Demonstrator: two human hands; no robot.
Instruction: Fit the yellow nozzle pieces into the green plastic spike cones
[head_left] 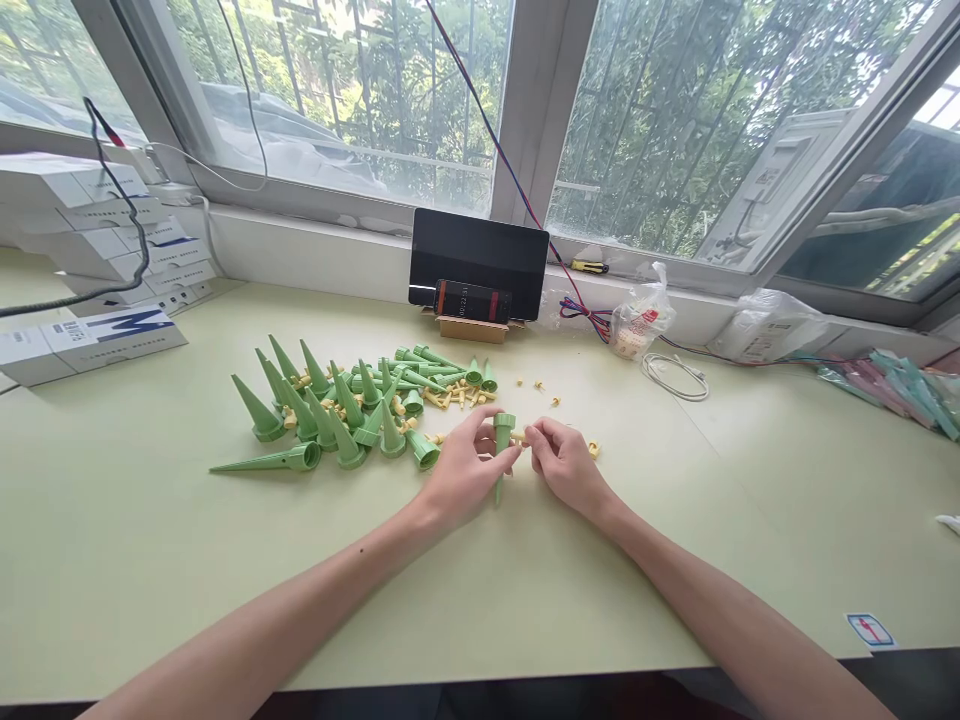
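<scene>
My left hand (466, 465) is closed around a green plastic spike (503, 432), held with its wide capped end up and its point down. Between the fingertips of my right hand (562, 460) is a small yellow plastic piece (519, 436), its tip against or close to the side of the spike; whether it enters the spike I cannot tell. To the left, several green cone spikes (346, 405) stand or lie in a pile, with yellow pieces (454, 396) among them. One spike (270, 459) lies apart at the pile's front.
A phone (472, 301) showing a timer rests on a cardboard stand before a black tablet (480, 255). White boxes (97, 340) are at the left. Small yellow bits (556, 401) lie beyond my right hand. A coiled cable (675, 378) and plastic bag (642, 318) sit near the window.
</scene>
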